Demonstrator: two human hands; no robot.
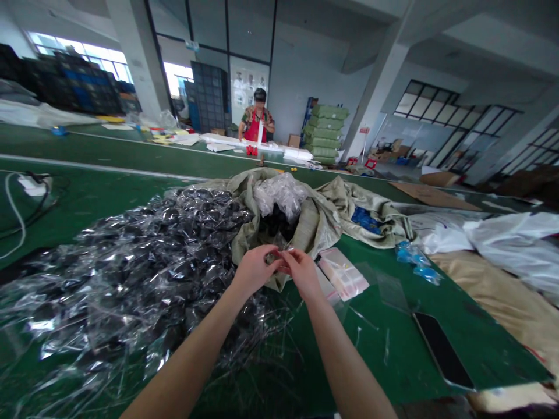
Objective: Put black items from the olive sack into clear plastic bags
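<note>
- Left hand (254, 269) and right hand (303, 270): fingertips meet, pinching a small piece of clear film (282, 244) at the near side of the sack mouth; what the film encloses cannot be told. For good handling, a light two-sided pinch, thumbs opposed and film edges spread flat, would probably limit creasing and slipping.
- Green tabletop (406, 355): beneath both hands, extending to either side.
- Heap of dark, film-wrapped pieces (166, 256): to the left of the left hand, loosely piled; keeping the wrists high would likely avoid dragging its edge.
- Open sack (314, 227): just beyond the hands, its mouth facing them; it contains dark pieces (279, 224) under crumpled clear plastic (282, 195).
- Second sack (345, 198): beyond and to the right of the right hand, folded open around blue pieces (365, 220).
- Stack of flat clear bags (345, 273): just right of the right hand, within easy reach.
- Phone (443, 352): farther right and nearer the body, lying flat.
- Blue wrapped pieces (410, 254): right of the bags, outside the second sack.
</note>
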